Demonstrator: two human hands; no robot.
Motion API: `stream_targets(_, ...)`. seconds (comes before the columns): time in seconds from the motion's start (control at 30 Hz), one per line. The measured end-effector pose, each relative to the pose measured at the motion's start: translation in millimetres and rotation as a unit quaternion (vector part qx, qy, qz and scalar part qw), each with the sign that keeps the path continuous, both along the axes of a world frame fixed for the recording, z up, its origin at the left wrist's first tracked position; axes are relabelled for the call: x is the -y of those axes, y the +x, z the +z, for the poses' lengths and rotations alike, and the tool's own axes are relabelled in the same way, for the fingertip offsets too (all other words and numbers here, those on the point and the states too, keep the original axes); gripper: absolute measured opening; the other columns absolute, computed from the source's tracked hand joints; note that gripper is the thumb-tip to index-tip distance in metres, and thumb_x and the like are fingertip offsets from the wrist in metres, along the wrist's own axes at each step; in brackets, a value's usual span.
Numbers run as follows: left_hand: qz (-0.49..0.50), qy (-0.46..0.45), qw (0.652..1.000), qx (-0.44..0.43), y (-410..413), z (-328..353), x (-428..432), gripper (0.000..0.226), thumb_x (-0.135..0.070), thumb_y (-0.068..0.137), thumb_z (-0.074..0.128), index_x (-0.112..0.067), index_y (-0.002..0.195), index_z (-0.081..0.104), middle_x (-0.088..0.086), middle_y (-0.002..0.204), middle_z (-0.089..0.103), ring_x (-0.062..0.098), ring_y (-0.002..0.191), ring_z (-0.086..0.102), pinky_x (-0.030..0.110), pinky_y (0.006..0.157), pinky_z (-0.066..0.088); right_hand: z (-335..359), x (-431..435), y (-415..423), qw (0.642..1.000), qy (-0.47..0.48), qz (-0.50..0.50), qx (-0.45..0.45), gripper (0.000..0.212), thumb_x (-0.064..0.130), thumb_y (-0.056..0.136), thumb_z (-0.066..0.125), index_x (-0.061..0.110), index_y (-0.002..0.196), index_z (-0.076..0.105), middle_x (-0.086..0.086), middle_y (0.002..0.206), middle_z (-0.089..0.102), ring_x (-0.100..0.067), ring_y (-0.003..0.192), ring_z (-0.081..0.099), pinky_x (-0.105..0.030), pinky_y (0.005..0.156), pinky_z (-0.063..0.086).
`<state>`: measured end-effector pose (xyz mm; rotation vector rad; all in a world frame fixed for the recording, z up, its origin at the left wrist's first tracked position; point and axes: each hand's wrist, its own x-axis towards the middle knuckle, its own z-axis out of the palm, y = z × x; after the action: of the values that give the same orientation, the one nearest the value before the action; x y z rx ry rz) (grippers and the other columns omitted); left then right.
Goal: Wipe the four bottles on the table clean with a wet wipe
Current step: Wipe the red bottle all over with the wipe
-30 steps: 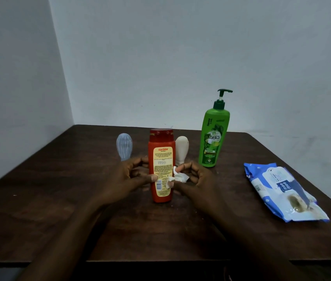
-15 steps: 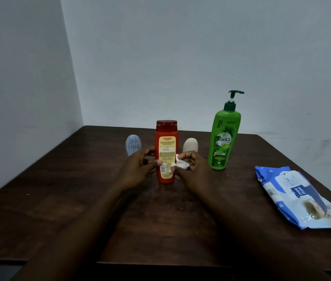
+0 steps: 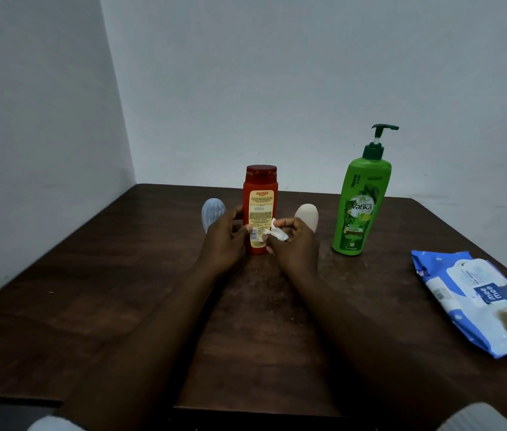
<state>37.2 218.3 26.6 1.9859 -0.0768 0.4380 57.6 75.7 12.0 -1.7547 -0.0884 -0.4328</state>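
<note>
A red bottle (image 3: 260, 194) with a yellow label stands upright mid-table. My left hand (image 3: 224, 241) grips its lower left side. My right hand (image 3: 294, 244) pinches a crumpled white wet wipe (image 3: 274, 233) against the bottle's lower right side. A small pale blue bottle (image 3: 212, 211) stands behind my left hand, partly hidden. A small cream bottle (image 3: 307, 215) stands behind my right hand. A tall green pump bottle (image 3: 359, 200) stands to the right, untouched.
A blue and white wet-wipe pack (image 3: 479, 301) lies flat near the right edge of the dark wooden table (image 3: 121, 306). Grey walls meet in a corner behind the table. The table's front edge is close to my body.
The red bottle, held in both hands, has moved away from me toward the row of small bottles. The view has tilted up and shifted left.
</note>
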Motion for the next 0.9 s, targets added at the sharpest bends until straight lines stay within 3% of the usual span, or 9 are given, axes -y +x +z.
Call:
stream_targets(0.17,0.019,0.018,0.999,0.027,2,-3,4,0.045,-0.014,0.102,0.056,-0.021,0.146,0.047,0.003,0.142,0.060,0.010,0.123,0.056,0.023,0.093,0.049,0,0,2,1.000,-0.012,-0.007,-0.007,0.027,0.010,0.077,0.082,0.016,0.096,0.065,-0.001,0.108,0.071,-0.014,0.099,0.068,-0.038,0.078,0.062)
stream_targets(0.23,0.023,0.021,0.999,0.029,2,-4,5,0.045,-0.014,0.103,0.055,-0.021,0.147,0.046,0.002,0.142,0.059,0.008,0.121,0.055,0.018,0.091,0.046,0,0,1,1.000,-0.023,-0.013,-0.001,0.026,0.012,0.077,0.083,0.019,0.094,0.064,0.003,0.105,0.071,-0.010,0.096,0.067,-0.024,0.073,0.061)
stream_targets(0.3,0.024,0.021,0.999,0.026,3,-6,6,0.047,-0.014,0.103,0.055,-0.021,0.148,0.045,0.002,0.144,0.059,0.012,0.126,0.056,0.023,0.094,0.046,1,1,-1,0.999,-0.035,-0.017,0.008,0.027,0.013,0.077,0.083,0.024,0.091,0.063,0.009,0.096,0.068,-0.003,0.089,0.065,-0.006,0.063,0.050)
stream_targets(0.5,0.031,0.029,0.999,0.027,5,-10,6,0.047,-0.015,0.103,0.055,-0.020,0.148,0.044,0.003,0.144,0.058,0.017,0.130,0.056,0.026,0.097,0.046,1,2,-3,0.999,-0.036,-0.012,0.021,0.026,0.013,0.077,0.083,0.024,0.090,0.064,0.012,0.091,0.065,0.006,0.080,0.060,0.005,0.060,0.042)
stream_targets(0.57,0.031,0.034,0.998,0.037,4,-10,7,0.048,-0.014,0.103,0.055,-0.020,0.149,0.044,0.003,0.144,0.058,0.018,0.131,0.055,0.025,0.098,0.045,2,2,-4,0.999,-0.037,-0.014,0.025,0.026,0.013,0.077,0.083,0.024,0.090,0.063,0.009,0.093,0.068,0.002,0.083,0.062,0.003,0.061,0.045)
stream_targets(0.67,0.050,0.027,0.997,0.056,-2,-9,10,0.051,-0.011,0.103,0.053,-0.020,0.151,0.041,0.003,0.146,0.057,0.016,0.132,0.054,0.026,0.100,0.046,2,4,-6,0.999,-0.032,-0.017,0.024,0.025,0.015,0.077,0.083,0.022,0.093,0.065,0.003,0.102,0.072,-0.007,0.092,0.067,-0.018,0.078,0.058)
stream_targets(0.73,0.095,0.031,0.992,0.077,-6,-6,10,0.052,-0.009,0.101,0.055,-0.020,0.151,0.042,-0.001,0.143,0.057,0.012,0.128,0.056,0.023,0.099,0.048,4,6,-9,0.999,-0.031,-0.023,0.031,0.025,0.017,0.077,0.084,0.023,0.093,0.065,0.004,0.102,0.072,-0.007,0.094,0.067,-0.024,0.082,0.058)
stream_targets(0.8,0.142,0.027,0.983,0.118,-11,-2,7,0.048,-0.008,0.097,0.062,-0.023,0.141,0.052,-0.011,0.130,0.056,-0.002,0.110,0.058,0.005,0.083,0.045,5,8,-12,0.998,-0.032,-0.027,0.040,0.026,0.018,0.076,0.084,0.022,0.094,0.066,0.005,0.103,0.072,-0.006,0.093,0.065,-0.020,0.081,0.055)
stream_targets(0.9,0.198,0.008,0.965,0.171,-19,2,-5,0.034,-0.010,0.090,0.070,-0.029,0.117,0.059,-0.016,0.115,0.057,-0.013,0.095,0.055,0.002,0.069,0.041,5,10,-16,0.998,-0.028,-0.029,0.041,0.026,0.017,0.077,0.084,0.020,0.096,0.067,0.004,0.105,0.071,-0.007,0.096,0.065,-0.024,0.085,0.056)
